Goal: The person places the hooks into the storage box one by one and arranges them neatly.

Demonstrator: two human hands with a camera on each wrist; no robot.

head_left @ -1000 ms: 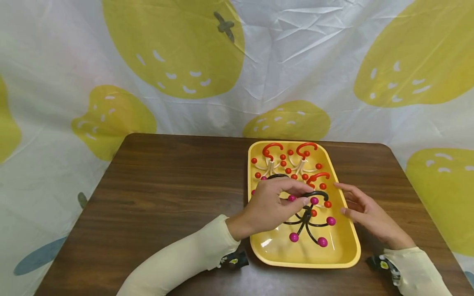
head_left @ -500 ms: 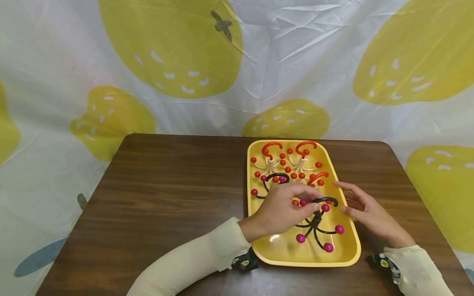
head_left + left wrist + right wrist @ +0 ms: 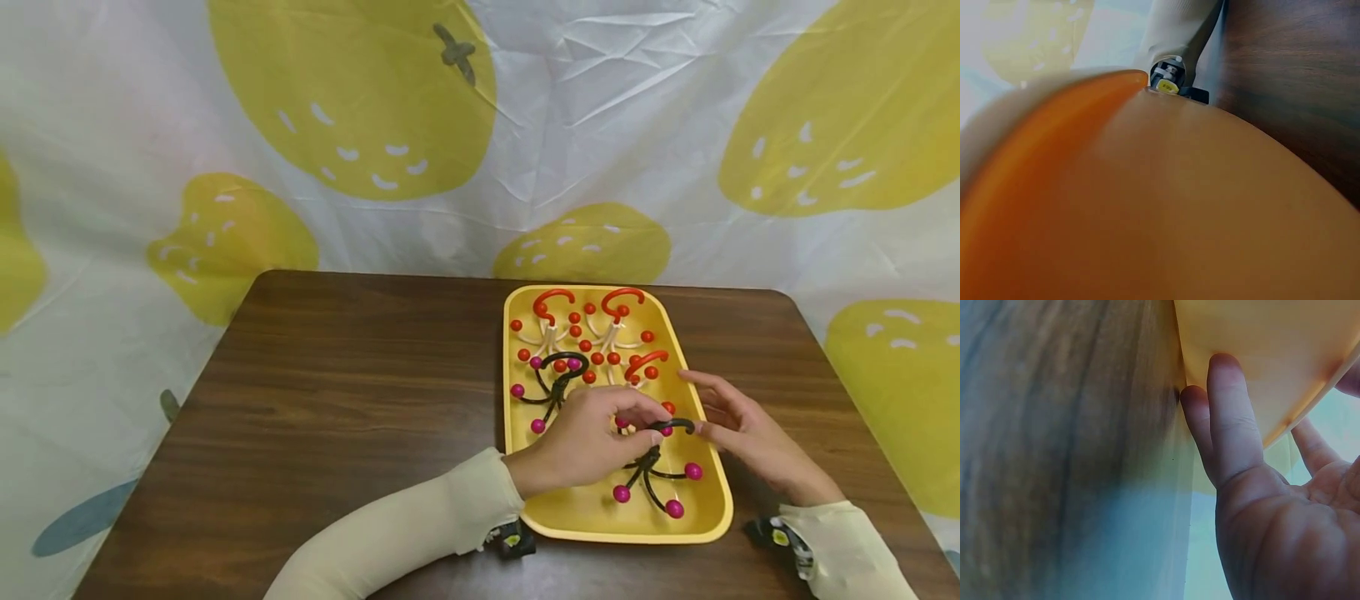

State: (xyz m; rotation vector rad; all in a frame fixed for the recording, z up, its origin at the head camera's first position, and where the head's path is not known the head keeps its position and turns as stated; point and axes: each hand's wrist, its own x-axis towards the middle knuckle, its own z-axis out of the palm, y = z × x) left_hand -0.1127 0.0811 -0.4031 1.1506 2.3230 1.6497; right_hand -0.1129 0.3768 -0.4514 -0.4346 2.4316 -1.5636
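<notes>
In the head view my left hand [image 3: 592, 437] pinches the hooked top of a black piece [image 3: 651, 460] between thumb and fingers. Thin curved legs spread from this piece, tipped with magenta balls. It is inside the near half of a yellow tray [image 3: 600, 533]; whether its balls rest on the bottom I cannot tell. My right hand [image 3: 750, 433] is at the tray's right side. In the right wrist view, its fairly straight fingers [image 3: 1232, 419] lie against the tray's outer wall [image 3: 1272, 350]. The tray's wall [image 3: 1179, 200] fills most of the left wrist view, hiding the left hand.
A second black piece [image 3: 557, 390] with magenta balls stands at the tray's left. Farther back are white-legged pieces with red hooks and red balls, one at the back left [image 3: 551, 333]. The tray stands on a brown wooden table [image 3: 360, 400] before a lemon-patterned cloth [image 3: 420, 242].
My left hand has moved right and toward me within the tray, bringing the black hooked piece along and uncovering the other black piece. My right hand has stayed at the tray's side.
</notes>
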